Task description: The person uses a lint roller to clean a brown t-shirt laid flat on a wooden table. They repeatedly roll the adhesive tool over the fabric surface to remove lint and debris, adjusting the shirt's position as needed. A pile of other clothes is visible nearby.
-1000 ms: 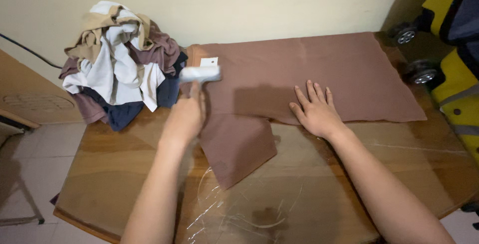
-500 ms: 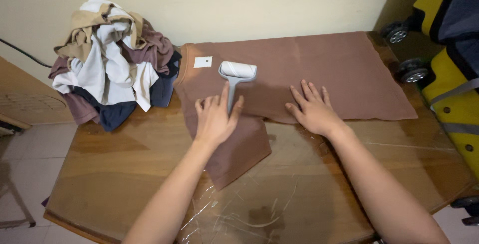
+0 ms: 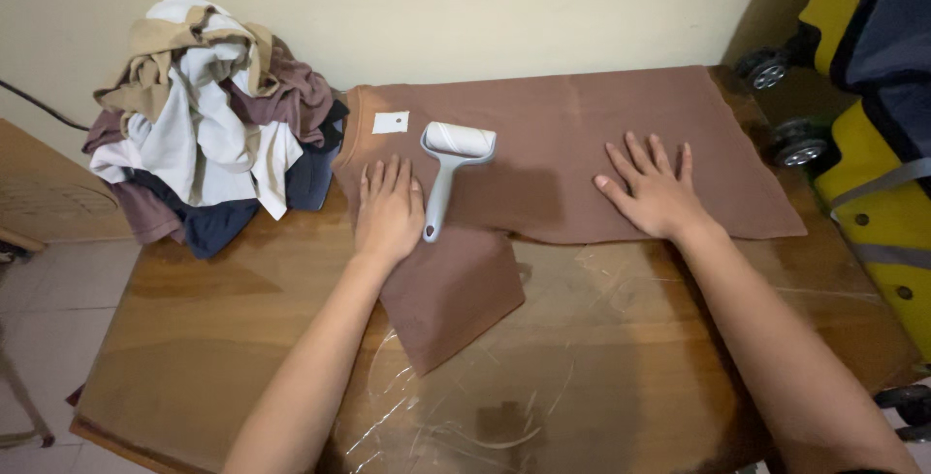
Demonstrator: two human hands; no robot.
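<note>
My left hand (image 3: 388, 207) flat, fingers together on the brown shirt (image 3: 582, 144), right hand (image 3: 655, 188) spread flat further right, lint roller (image 3: 448, 169) lying between them beside my left, clothes pile (image 3: 208, 106) far left

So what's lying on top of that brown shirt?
On the brown shirt lie a grey lint roller, a small white tag, and both flat hands: left hand, right hand. The wooden table beneath it is covered there.

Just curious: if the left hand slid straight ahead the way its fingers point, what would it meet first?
Probably the small white tag on the brown shirt, just ahead of the left hand; the lint roller lies beside that path.
</note>
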